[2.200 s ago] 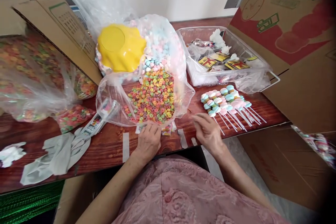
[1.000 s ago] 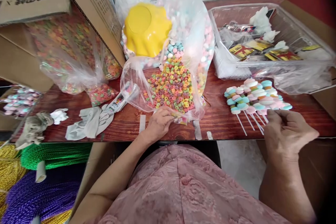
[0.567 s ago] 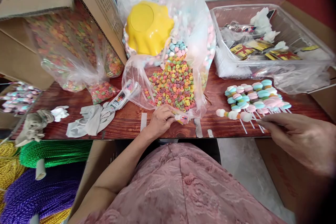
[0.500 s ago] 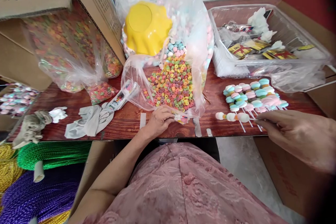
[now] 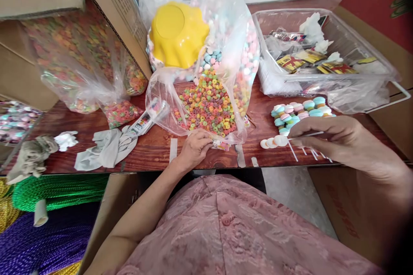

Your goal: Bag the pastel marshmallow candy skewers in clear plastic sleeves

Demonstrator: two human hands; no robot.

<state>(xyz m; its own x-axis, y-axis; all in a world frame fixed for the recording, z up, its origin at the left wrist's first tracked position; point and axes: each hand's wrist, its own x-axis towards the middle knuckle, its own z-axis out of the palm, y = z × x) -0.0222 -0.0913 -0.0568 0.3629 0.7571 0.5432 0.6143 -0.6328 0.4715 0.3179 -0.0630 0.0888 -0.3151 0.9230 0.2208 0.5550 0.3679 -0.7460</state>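
My right hand (image 5: 342,142) pinches the thin white stick of a candy skewer (image 5: 274,142), which carries white marshmallow pieces with orange bits between. Just behind it lies a row of finished-looking candy skewers (image 5: 290,116) in blue, pink and white, partly covered by my fingers. My left hand (image 5: 195,146) has its fingers curled at the front edge of an open clear bag (image 5: 161,94). Whatever its fingertips grip is hidden; a small colourful packet (image 5: 222,145) lies beside them. Ring-shaped candies (image 5: 209,107) spill across the bag's mouth, with marshmallows (image 5: 211,58) behind.
An upturned yellow bowl (image 5: 179,34) rests on the marshmallow bag. Behind the skewers stands a clear plastic tub (image 5: 325,75) with wrappers and tissue. At left are a cardboard box (image 5: 116,4) with bagged candy, grey cloth (image 5: 109,148) and crumpled tissue (image 5: 66,140).
My right hand has shifted left over the skewer row, and the skewer in it has turned. My left hand keeps its place at the bag. The view has swung slightly right.
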